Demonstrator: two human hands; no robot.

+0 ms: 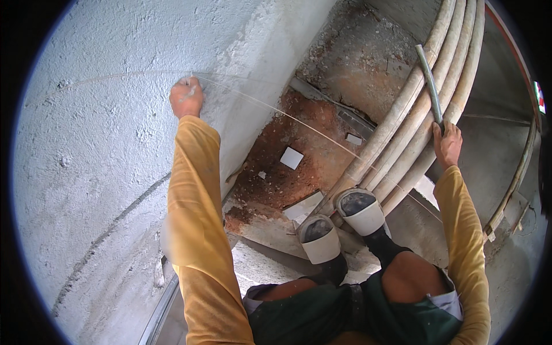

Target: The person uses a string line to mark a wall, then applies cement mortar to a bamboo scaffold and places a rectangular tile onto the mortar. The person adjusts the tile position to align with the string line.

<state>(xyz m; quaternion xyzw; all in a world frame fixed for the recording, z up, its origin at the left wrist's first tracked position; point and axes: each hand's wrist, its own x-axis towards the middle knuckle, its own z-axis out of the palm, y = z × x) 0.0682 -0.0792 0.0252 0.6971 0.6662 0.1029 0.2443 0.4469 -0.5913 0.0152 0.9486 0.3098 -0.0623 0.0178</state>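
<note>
At the rough pale-plastered wall (115, 138), my left hand (187, 98) is closed, its fingertips pinched where a thin string (276, 109) meets the plaster. Whether a nail is also in those fingers is hidden. From there the string runs left along the wall, and right across the gap over the poles. My right hand (448, 144) grips the lower end of a grey metal tube (430, 83), which leans along several long wooden poles (397, 121). White-strapped sandals (322, 244) on my feet rest at the near end of these poles.
Below the poles lies a lower floor of reddish dirt (287, 172) and rubble, with a white square tile piece (291, 158) on it. A metal rail (158, 313) stands at lower left. Another curved pole (512, 195) is at the far right.
</note>
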